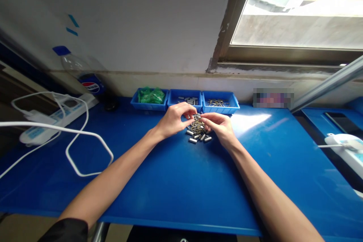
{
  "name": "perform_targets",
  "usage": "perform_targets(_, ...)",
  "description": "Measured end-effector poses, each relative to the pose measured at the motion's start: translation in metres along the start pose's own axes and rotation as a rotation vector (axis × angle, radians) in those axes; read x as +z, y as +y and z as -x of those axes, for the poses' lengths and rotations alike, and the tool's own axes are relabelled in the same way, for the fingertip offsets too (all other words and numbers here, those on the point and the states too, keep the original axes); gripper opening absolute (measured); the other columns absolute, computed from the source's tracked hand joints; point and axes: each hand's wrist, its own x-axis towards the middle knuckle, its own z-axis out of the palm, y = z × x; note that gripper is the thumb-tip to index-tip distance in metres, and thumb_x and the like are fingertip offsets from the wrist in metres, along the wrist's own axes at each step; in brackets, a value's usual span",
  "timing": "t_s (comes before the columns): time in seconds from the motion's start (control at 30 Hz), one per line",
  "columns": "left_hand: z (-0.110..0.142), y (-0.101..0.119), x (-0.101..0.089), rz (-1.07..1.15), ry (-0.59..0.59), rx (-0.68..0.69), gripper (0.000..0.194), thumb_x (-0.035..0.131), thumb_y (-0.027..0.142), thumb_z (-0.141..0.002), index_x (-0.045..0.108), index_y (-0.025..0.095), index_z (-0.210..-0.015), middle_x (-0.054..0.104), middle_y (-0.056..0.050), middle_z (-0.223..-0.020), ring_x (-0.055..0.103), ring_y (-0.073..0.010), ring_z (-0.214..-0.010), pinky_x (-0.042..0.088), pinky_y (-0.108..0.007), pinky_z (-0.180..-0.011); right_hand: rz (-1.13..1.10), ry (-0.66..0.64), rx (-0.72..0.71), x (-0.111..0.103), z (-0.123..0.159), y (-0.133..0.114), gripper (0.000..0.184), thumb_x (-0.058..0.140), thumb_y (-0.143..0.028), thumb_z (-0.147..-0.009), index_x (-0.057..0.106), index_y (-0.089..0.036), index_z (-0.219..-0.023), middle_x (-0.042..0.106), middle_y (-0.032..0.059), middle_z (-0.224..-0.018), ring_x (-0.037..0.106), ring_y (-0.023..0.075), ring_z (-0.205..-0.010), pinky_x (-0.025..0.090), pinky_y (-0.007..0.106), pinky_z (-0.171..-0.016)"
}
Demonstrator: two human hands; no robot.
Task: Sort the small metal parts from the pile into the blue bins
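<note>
On the blue table lies a mixed pile of small metal parts: thin brass-coloured pins or screws (197, 126) in the middle and short silver cylinders (193, 140) around the near edge. My left hand (177, 119) reaches over the pile's left side, thumb and fingers curled towards each other. From the right comes my right hand (219, 125), its thumb and forefinger pinched close together at the pile's far end. Small grey metal shows by the fingertips of both hands. Exactly what each hand grips is too small to make out.
Behind the pile stand three blue bins: one with green plastic (151, 95), one with silver cylinders (185, 100), one with thin pins (217, 103). At left are a bottle (82, 70), a power strip (58, 119) and a white cable (93, 134). Another strip (347, 149) lies right.
</note>
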Motion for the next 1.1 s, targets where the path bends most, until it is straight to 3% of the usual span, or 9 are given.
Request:
perform_targets(0.2,-0.001,-0.001,-0.003,-0.026,-0.049,-0.126,0.015,0.074,0.018,-0.086,0.067,0.017,-0.099,0.072,-0.003,-0.093,0.069,-0.0151,-0.079,0.058,-0.028,-0.077,0.077,0.081,-0.002,-0.003,-0.002,0.003,0.033,0.088,-0.05,-0.076,0.084,-0.023,-0.095,0.076,0.0028,-0.074,0.061,0.0167,-0.058,0.048,0.031,-0.053)
perform_targets(0.27,0.0,-0.001,-0.008,-0.046,-0.142,-0.155,0.011,0.073,0.02,-0.087,0.068,0.017,-0.097,0.073,-0.003,-0.089,0.069,-0.0157,-0.079,0.056,-0.027,-0.076,0.08,0.192,-0.047,-0.005,-0.004,0.004,0.035,0.087,-0.05,-0.077,0.083,-0.023,-0.098,0.078,0.0041,-0.081,0.061,0.0165,-0.058,0.049,0.031,-0.053)
perform_targets(0.37,0.001,-0.004,-0.014,-0.049,-0.371,-0.123,0.008,0.073,0.02,-0.088,0.074,0.017,-0.095,0.076,-0.004,-0.093,0.07,-0.0165,-0.084,0.055,-0.026,-0.078,0.055,0.318,-0.13,-0.008,-0.006,0.004,0.04,0.083,-0.05,-0.082,0.08,-0.024,-0.112,0.081,0.0085,-0.108,0.064,0.0174,-0.064,0.047,0.032,-0.051)
perform_targets(0.5,0.005,-0.01,-0.014,-0.073,-0.511,-0.068,0.01,0.073,0.017,-0.087,0.079,0.017,-0.094,0.077,-0.006,-0.097,0.071,-0.018,-0.089,0.054,-0.026,-0.083,0.018,0.323,-0.159,-0.011,-0.007,0.003,0.043,0.081,-0.046,-0.084,0.077,-0.025,-0.12,0.076,0.0116,-0.128,0.067,0.0179,-0.069,0.045,0.031,-0.048)
perform_targets(0.77,0.004,-0.013,-0.013,-0.2,-0.558,-0.061,0.004,0.074,0.016,-0.088,0.078,0.016,-0.089,0.074,-0.006,-0.091,0.069,-0.0172,-0.082,0.051,-0.025,-0.076,0.07,0.261,-0.126,-0.007,-0.005,0.007,0.034,0.077,-0.048,-0.087,0.077,-0.024,-0.111,0.078,0.0092,-0.118,0.063,0.0166,-0.065,0.047,0.033,-0.053)
perform_targets(1.1,0.004,-0.011,-0.015,-0.263,-0.551,0.018,0.008,0.07,0.015,-0.092,0.077,0.018,-0.09,0.074,-0.006,-0.097,0.07,-0.0171,-0.085,0.05,-0.025,-0.078,0.06,0.252,-0.116,-0.009,-0.006,0.009,0.031,0.077,-0.048,-0.086,0.078,-0.024,-0.105,0.078,0.0069,-0.113,0.06,0.0144,-0.063,0.048,0.03,-0.055)
